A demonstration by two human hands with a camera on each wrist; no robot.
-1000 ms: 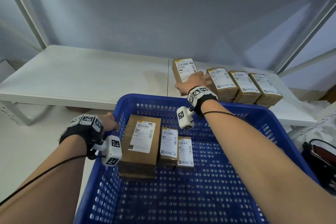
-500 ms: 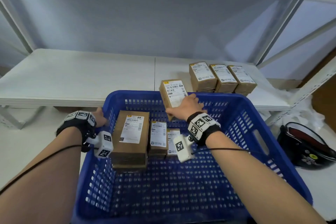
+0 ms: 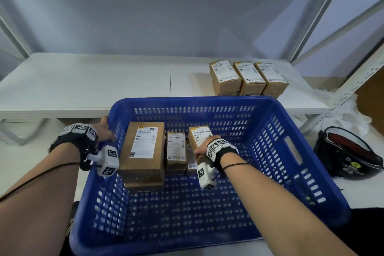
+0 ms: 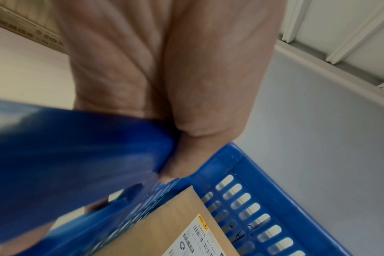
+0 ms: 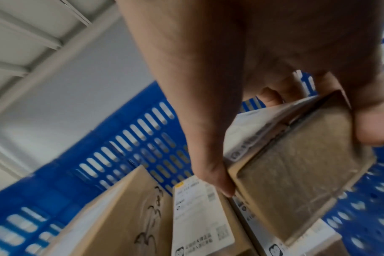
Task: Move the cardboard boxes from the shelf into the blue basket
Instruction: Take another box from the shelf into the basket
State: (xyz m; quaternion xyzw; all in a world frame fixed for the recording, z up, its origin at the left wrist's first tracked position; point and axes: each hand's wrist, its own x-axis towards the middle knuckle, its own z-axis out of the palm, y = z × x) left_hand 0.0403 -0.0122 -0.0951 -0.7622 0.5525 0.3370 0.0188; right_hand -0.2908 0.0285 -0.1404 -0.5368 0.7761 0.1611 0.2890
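My right hand [image 3: 204,148] grips a small labelled cardboard box [image 3: 198,136] inside the blue basket [image 3: 295,151], thumb and fingers curled round its sides [image 5: 296,181]. It hangs just above the small boxes [image 3: 176,148] that lie in the basket beside a large box [image 3: 143,149]. My left hand [image 3: 105,129] grips the basket's left rim [image 4: 99,155], thumb over the edge. Three more small boxes [image 3: 247,77] stand in a row on the white shelf [image 3: 93,81], stacked on others below.
A black helmet [image 3: 347,154] lies on the floor right of the basket, beside crumpled white plastic [image 3: 351,114]. White shelf uprights [image 3: 318,18] slant at the right. The basket's near half [image 3: 182,214] holds nothing.
My right hand took a box from the shelf row, carried it back over the basket rim and lowered it into the basket. The left hand stayed on the rim.
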